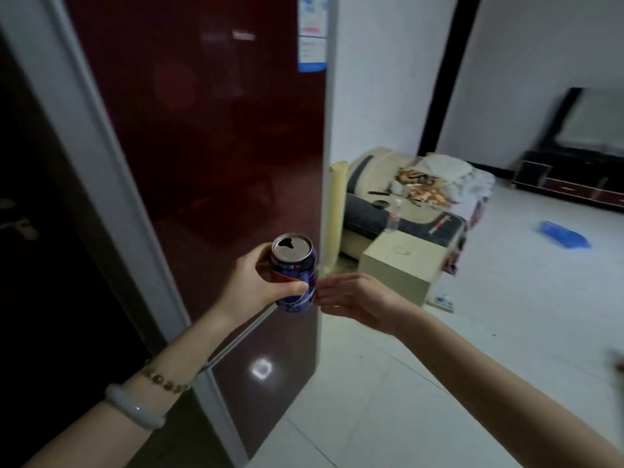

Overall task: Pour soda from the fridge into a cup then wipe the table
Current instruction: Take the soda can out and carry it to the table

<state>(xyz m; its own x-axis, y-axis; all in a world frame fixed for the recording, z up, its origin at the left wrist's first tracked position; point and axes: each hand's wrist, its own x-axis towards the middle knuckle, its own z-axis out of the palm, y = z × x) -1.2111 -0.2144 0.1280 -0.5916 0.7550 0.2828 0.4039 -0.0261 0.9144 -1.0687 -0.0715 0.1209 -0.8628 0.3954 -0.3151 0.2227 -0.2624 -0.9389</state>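
You are holding the blue soda can nearly upright, its top open, in front of the dark red fridge door. Your left hand is gripping it, thumb across the front and fingers curled behind. Your right hand is hovering flat with its fingers straight, the tips just beside the can's lower side. Beyond them, a cardboard box is sitting by a sofa.

1. blue aluminium soda can in the left hand, before the glossy dark-red fridge door.
2. right hand just right of it.
3. beige cardboard box right of the fridge door.
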